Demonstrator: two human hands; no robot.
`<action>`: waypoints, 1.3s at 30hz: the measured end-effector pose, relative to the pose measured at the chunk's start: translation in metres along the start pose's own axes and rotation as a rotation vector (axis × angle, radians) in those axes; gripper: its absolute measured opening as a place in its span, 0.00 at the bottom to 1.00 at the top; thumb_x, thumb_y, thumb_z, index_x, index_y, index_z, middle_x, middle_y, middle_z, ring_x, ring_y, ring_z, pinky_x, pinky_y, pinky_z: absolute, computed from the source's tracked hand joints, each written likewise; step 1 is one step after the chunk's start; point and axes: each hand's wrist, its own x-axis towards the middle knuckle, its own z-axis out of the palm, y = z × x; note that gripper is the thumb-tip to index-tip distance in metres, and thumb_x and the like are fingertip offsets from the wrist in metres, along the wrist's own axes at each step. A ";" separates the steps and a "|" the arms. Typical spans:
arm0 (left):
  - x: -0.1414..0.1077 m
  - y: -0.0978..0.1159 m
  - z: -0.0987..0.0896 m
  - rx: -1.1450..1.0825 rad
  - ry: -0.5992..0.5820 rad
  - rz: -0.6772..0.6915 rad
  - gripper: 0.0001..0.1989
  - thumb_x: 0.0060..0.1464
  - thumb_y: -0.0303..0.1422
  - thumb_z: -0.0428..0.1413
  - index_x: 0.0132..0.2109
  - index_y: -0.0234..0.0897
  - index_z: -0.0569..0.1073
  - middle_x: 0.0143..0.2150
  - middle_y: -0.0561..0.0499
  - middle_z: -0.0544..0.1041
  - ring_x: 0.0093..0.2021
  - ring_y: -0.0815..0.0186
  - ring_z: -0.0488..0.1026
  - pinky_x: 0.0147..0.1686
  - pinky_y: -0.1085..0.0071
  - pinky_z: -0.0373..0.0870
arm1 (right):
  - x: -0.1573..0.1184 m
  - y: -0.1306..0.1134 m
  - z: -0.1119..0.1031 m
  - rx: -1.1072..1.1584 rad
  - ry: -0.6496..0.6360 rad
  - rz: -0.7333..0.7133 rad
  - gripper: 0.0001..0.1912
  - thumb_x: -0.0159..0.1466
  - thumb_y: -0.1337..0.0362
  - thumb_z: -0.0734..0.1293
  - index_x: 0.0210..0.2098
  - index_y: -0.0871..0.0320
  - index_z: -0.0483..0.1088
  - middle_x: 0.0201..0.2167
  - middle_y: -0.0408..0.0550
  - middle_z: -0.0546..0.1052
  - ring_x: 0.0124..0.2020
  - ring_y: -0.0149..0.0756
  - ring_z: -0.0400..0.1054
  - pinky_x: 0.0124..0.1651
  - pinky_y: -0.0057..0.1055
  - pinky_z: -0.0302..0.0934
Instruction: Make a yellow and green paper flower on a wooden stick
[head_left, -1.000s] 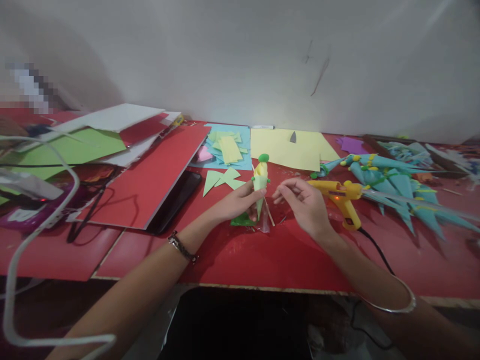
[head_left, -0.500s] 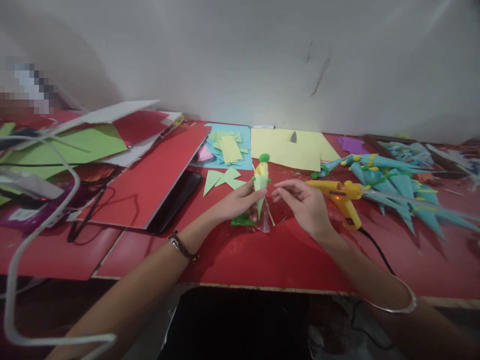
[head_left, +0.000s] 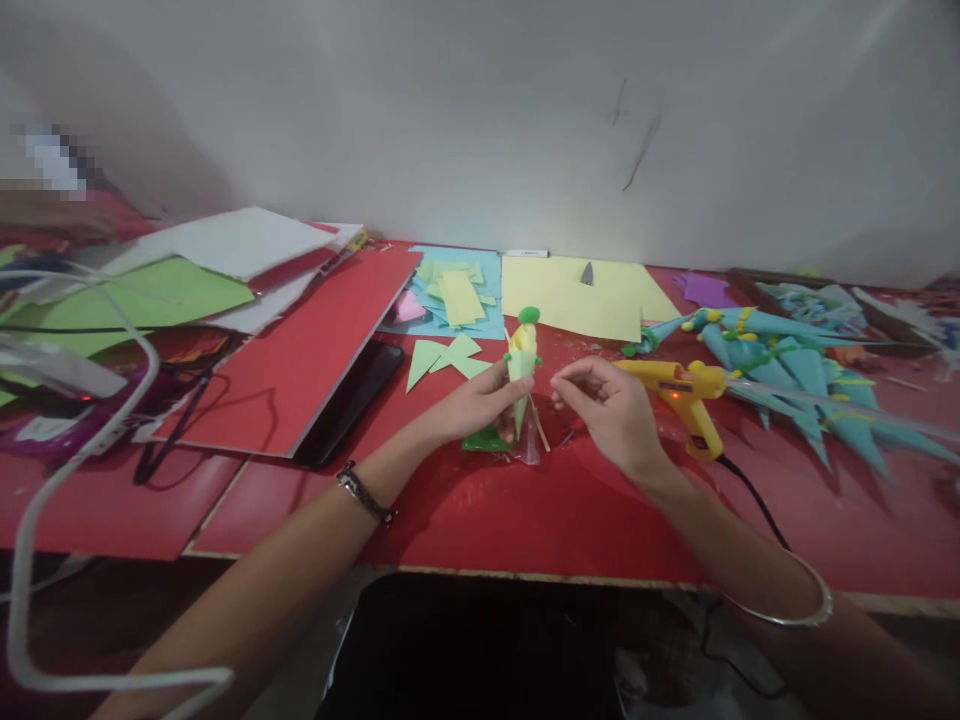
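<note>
My left hand (head_left: 480, 405) is closed around a pale green paper cone (head_left: 522, 385), its point down. Yellow paper shows at the cone's mouth, with a green pom-pom (head_left: 529, 315) on top and small green balls at the sides. My right hand (head_left: 611, 410) is a little to the right of the cone, not touching it. Its thumb and forefinger are pinched together; whatever may be between them is too small to make out. Below the cone lie a green packet (head_left: 486, 440) and a clear plastic bag (head_left: 529, 450). A yellow glue gun (head_left: 691, 400) lies just beyond my right hand.
Pale green paper pieces (head_left: 442, 360) lie left of the cone. Behind are cut paper strips (head_left: 459, 298) and a yellow sheet (head_left: 574, 298). Several blue paper cones (head_left: 802, 370) are piled at right. Red board (head_left: 300, 350) overlaps a black phone-like object (head_left: 367, 395); a white cable (head_left: 45, 510) loops at left.
My right thumb and forefinger have come together into a closer pinch. My left hand and the cone stay put. At far left, the white sheet has dropped flatter onto the pile.
</note>
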 end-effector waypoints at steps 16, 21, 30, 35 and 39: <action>0.001 -0.003 -0.001 0.012 -0.011 0.016 0.14 0.55 0.40 0.46 0.43 0.34 0.60 0.21 0.57 0.67 0.17 0.75 0.65 0.18 0.77 0.60 | -0.001 0.001 0.002 0.091 -0.021 0.016 0.05 0.55 0.65 0.65 0.31 0.60 0.70 0.26 0.44 0.75 0.27 0.30 0.71 0.32 0.28 0.67; 0.001 -0.002 -0.001 0.011 -0.003 0.006 0.15 0.55 0.40 0.46 0.44 0.34 0.60 0.21 0.56 0.67 0.17 0.74 0.66 0.18 0.76 0.61 | -0.001 0.001 0.003 0.116 -0.047 0.028 0.09 0.59 0.63 0.60 0.32 0.60 0.70 0.26 0.45 0.75 0.27 0.30 0.71 0.31 0.29 0.68; 0.001 -0.003 -0.001 0.008 -0.021 0.029 0.15 0.55 0.39 0.46 0.45 0.34 0.60 0.21 0.56 0.67 0.17 0.74 0.66 0.18 0.76 0.60 | -0.001 0.004 0.002 0.078 -0.042 -0.009 0.09 0.57 0.66 0.62 0.37 0.60 0.69 0.30 0.46 0.76 0.30 0.30 0.71 0.35 0.29 0.68; 0.002 -0.004 -0.001 0.003 -0.014 0.017 0.15 0.55 0.39 0.46 0.45 0.33 0.60 0.20 0.56 0.66 0.16 0.75 0.65 0.17 0.76 0.60 | -0.002 0.001 0.002 0.058 -0.037 0.001 0.11 0.60 0.63 0.59 0.33 0.61 0.70 0.25 0.46 0.75 0.25 0.30 0.70 0.30 0.28 0.67; 0.002 -0.003 -0.001 0.013 -0.016 0.033 0.14 0.55 0.39 0.46 0.44 0.34 0.60 0.21 0.56 0.67 0.16 0.76 0.65 0.17 0.77 0.60 | -0.002 0.003 0.000 -0.046 -0.011 -0.049 0.08 0.56 0.63 0.63 0.32 0.60 0.71 0.22 0.44 0.74 0.23 0.29 0.69 0.29 0.28 0.66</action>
